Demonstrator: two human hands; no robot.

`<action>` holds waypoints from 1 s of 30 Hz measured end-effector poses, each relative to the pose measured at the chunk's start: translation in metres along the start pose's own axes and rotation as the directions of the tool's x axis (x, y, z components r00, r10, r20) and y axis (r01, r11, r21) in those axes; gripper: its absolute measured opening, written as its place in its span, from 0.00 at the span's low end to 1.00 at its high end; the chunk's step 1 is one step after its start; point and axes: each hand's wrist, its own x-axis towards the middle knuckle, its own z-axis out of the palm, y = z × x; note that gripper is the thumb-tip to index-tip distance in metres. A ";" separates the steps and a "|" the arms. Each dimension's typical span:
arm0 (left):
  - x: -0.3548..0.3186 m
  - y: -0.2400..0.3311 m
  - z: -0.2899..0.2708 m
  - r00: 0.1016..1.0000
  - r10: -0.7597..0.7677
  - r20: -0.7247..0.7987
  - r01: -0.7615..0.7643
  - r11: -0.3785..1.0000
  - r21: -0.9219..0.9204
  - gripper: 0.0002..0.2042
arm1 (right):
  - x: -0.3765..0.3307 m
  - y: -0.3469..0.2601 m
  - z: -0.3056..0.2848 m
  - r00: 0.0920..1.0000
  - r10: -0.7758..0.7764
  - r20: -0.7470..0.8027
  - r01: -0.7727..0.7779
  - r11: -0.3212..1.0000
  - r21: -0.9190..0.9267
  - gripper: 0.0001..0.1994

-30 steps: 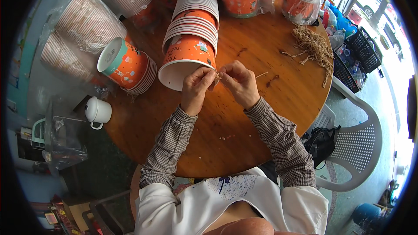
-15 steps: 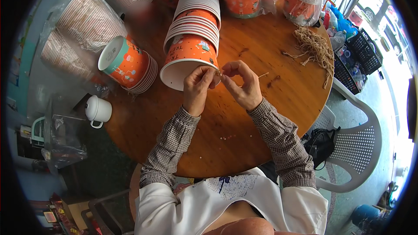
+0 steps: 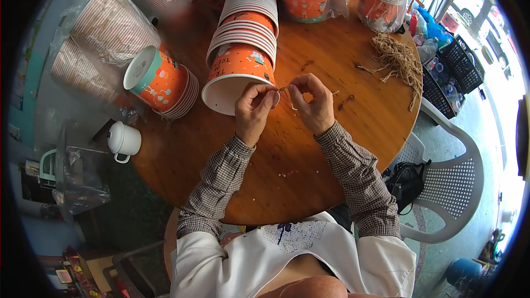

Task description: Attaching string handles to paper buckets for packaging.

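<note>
Closest in, both forearms in checked sleeves reach up over the round wooden table (image 3: pixel 287 187). Both hands meet at the rim of an orange paper cup stack (image 3: pixel 243 60) lying on its side. The left hand (image 3: pixel 253 109) is curled nearly shut, its thumb and forefinger pinching one end of a thin piece of twine (image 3: pixel 282 90) right at the lowest cup's white mouth. The right hand (image 3: pixel 312 105) is likewise closed to a pinch, fingertips gripping the other end of the same twine, with the remaining fingers folded in. The two hands sit just beside each other, almost touching.

Left of them lies a second orange cup stack (image 3: pixel 163 83) with a pale teal inside, and near the table's left edge is a small white mug (image 3: pixel 125 139). Toward the right rim rests a loose bundle of tan twine (image 3: pixel 398 62). Along the far edge stand bagged sleeves of cups (image 3: pixel 105 27) in clear plastic. Beyond the table on the right is a white plastic chair (image 3: pixel 458 182), and farther out black crates (image 3: pixel 452 72).
</note>
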 end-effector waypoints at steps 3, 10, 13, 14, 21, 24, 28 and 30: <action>0.000 -0.006 -0.001 0.999 0.041 -0.019 -0.040 0.997 0.062 0.07 | 0.000 0.000 0.000 1.000 0.011 0.009 -0.011 1.000 0.002 0.05; 0.001 -0.009 0.006 0.954 0.301 0.019 -0.290 0.898 0.330 0.05 | -0.001 0.000 -0.003 0.999 0.049 0.018 -0.049 0.999 0.002 0.05; 0.002 -0.011 0.004 0.938 0.343 0.055 -0.335 0.852 0.403 0.04 | -0.001 0.002 -0.002 0.993 0.112 0.038 -0.116 0.989 0.095 0.06; 0.003 -0.011 0.004 0.937 0.344 0.056 -0.337 0.851 0.402 0.04 | -0.001 0.003 -0.003 0.992 0.128 0.014 -0.129 0.987 0.098 0.06; 0.001 -0.019 0.000 0.911 0.402 0.094 -0.394 0.776 0.492 0.05 | 0.003 0.008 -0.002 0.972 0.236 0.008 -0.235 0.963 0.131 0.06; 0.000 -0.021 0.000 0.888 0.455 0.066 -0.424 0.754 0.501 0.05 | 0.006 -0.007 -0.008 0.874 0.434 0.219 -0.482 0.828 0.285 0.06; -0.001 -0.002 0.010 0.875 0.465 0.137 -0.466 0.728 0.503 0.06 | 0.002 -0.009 -0.009 0.906 0.345 0.245 -0.368 0.928 0.058 0.06; -0.004 -0.002 0.013 0.924 0.368 0.106 -0.374 0.808 0.454 0.06 | -0.001 -0.010 -0.007 0.924 0.258 0.283 -0.265 0.964 -0.015 0.06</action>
